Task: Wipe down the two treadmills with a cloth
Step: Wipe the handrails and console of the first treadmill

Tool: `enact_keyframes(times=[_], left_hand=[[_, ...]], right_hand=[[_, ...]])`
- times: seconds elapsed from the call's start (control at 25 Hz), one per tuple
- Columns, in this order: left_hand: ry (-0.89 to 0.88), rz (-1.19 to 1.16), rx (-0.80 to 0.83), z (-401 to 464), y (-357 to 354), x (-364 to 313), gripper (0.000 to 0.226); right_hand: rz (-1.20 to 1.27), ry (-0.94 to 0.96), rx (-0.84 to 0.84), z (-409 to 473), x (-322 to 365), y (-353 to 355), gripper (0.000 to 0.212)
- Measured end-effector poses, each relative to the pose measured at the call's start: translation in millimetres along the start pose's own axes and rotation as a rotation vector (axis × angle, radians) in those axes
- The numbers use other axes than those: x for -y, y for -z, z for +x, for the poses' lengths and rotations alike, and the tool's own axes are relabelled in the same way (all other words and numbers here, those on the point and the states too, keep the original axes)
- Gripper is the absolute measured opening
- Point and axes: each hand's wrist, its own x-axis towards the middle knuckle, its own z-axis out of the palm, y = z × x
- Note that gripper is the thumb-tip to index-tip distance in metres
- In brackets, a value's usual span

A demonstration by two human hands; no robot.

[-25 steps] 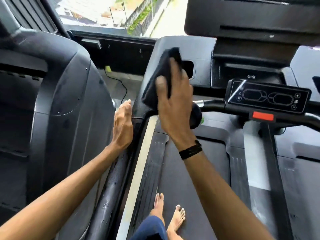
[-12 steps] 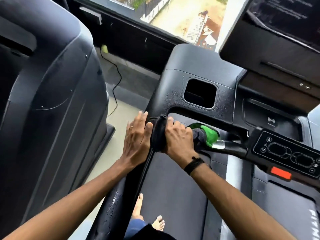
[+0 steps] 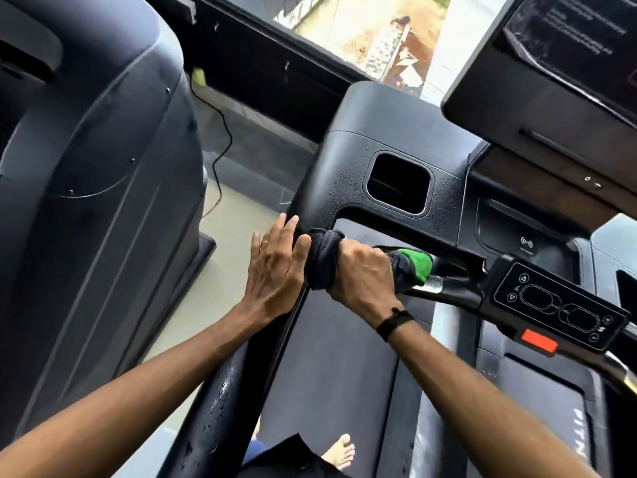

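Little here can truly be read. Right of the grip, the treadmill's control pad (image 3: 559,307) carries two small arrow signs in circles at its near end and plus and minus signs in circles at its far end. Between the grip and that pad, up on the console (image 3: 396,150), sits a small wireless-tap sign (image 3: 526,242). Low and far right of the grip, white letters on the deck (image 3: 579,432) read "FITN", cut off. The screen (image 3: 565,36) above bears lines too blurred to read.

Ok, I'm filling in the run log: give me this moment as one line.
right hand grips cloth on handlebar | left hand flat on upright | droplets on frame
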Motion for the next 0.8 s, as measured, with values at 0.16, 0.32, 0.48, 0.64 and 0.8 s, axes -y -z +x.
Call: enact_keyframes(times=[0.16,0.32,0.48,0.64,0.8], left_hand=[[-0.003,0.023,-0.008,0.9,-1.2,0.5,0.086],[0.013,0.042,-0.036,-1.2,-1.5,0.6,0.086],[-0.013,0.058,-0.059,-3.2,0.5,-2.0,0.086],[-0.06,0.088,-0.081,-3.4,-1.3,-1.7,0.092],[-0.065,0.121,-0.108,-6.5,-1.6,-2.7,0.096]], right_hand=[[0.017,0.052,0.09,5.2,-5.0,13.3,0.028],[0.136,0.032,0.316,14.2,-6.6,30.3,0.039],[0.057,0.186,0.102,-13.9,-22.1,17.9,0.073],[-0.058,0.371,0.246,-47.3,-74.8,35.9,0.138],[0.255,-0.056,0.392,-41.1,-75.9,47.0,0.146]])
